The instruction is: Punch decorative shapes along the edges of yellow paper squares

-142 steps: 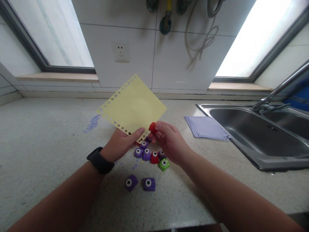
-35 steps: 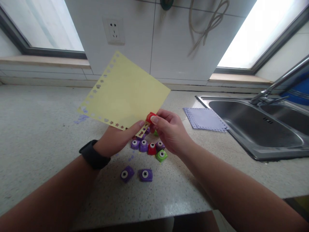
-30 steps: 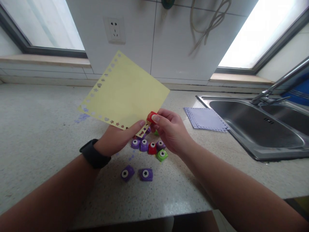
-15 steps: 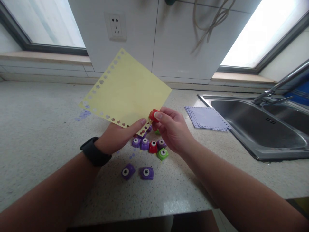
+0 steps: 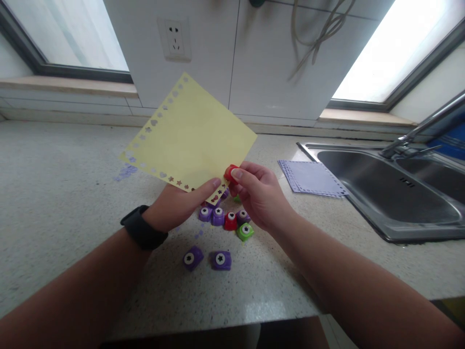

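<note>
A sheet of yellow paper is held up above the counter, with small shapes cut out along its left and lower edges. My left hand grips its lower edge, thumb on top and fingers hidden beneath. My right hand pinches a red craft punch at the sheet's lower right edge, thumb pressed on it. Below the paper sit more punches: a red punch, a green punch and several purple ones, partly covered by the sheet. Two purple punches, one left and one right, lie closer to me.
A stack of pale purple punched sheets rests beside the steel sink, overlapping its rim. Purple paper bits are scattered on the speckled counter. A tiled wall with a socket and a hanging cable stands behind.
The yellow sheet's right corner has shifted very slightly left and down. Both hands keep practically the same place and hold.
</note>
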The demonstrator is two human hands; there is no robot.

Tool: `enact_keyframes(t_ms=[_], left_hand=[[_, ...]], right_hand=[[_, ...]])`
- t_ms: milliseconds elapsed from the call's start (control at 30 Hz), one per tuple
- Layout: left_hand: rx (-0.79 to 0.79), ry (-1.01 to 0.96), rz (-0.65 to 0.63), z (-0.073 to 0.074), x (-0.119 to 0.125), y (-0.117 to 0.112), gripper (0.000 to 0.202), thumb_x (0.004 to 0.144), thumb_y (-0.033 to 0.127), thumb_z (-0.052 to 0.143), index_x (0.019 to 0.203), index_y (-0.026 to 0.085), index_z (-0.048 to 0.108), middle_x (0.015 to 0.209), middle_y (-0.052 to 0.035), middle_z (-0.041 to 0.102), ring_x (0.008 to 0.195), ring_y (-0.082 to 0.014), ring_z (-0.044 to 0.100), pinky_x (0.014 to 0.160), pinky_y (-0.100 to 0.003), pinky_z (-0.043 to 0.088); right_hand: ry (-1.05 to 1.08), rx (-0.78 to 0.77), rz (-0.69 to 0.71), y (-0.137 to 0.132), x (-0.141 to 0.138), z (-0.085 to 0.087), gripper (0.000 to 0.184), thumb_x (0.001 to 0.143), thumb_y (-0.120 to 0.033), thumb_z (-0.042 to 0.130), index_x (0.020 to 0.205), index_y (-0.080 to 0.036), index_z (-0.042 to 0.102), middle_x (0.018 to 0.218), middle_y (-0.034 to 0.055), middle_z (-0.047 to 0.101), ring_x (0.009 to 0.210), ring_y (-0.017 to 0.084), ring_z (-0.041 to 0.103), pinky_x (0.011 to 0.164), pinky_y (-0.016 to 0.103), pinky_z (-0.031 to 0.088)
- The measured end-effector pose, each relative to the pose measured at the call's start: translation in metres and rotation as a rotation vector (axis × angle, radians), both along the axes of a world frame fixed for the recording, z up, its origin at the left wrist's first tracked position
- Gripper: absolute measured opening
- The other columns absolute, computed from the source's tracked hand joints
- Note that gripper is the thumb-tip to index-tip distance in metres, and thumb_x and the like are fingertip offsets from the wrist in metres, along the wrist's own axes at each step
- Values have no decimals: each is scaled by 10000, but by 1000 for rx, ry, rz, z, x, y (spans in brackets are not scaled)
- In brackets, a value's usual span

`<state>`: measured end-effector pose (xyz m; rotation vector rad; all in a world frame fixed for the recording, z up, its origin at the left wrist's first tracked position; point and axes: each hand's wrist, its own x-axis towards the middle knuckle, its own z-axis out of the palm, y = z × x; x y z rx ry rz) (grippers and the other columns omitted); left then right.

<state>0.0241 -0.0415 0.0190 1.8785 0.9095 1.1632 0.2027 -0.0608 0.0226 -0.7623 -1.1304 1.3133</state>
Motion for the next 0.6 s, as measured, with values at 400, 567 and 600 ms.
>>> enact_keyframes(t_ms=[400, 567, 600], left_hand=[[18, 16, 25, 0, 0, 0, 361, 914, 522, 633, 1155, 274, 736, 1062, -43, 798, 1243, -287, 639, 1158, -463, 414], [28, 26, 31, -2, 0, 1, 388, 916, 539, 627, 1182, 276, 728, 1088, -43, 796, 1246, -280, 639, 1148, -453, 433], [28, 26, 29, -2, 0, 2, 391, 917, 541, 623, 1184, 275, 728, 1092, -42, 796, 1249, -278, 637, 1149, -453, 432]], right_hand=[[-26, 9, -2, -1, 1, 2, 164, 812, -343, 783, 792, -200, 704, 727, -6, 650, 626, 111, 551, 593, 267, 447], [-22, 16, -4, -2, 1, 2, 167, 796, -342, 795, 805, -200, 707, 736, -11, 662, 615, 105, 545, 595, 268, 454], [-18, 18, -1, -2, 1, 2, 165, 796, -338, 798, 803, -200, 708, 739, -11, 665, 618, 105, 547, 595, 266, 453]])
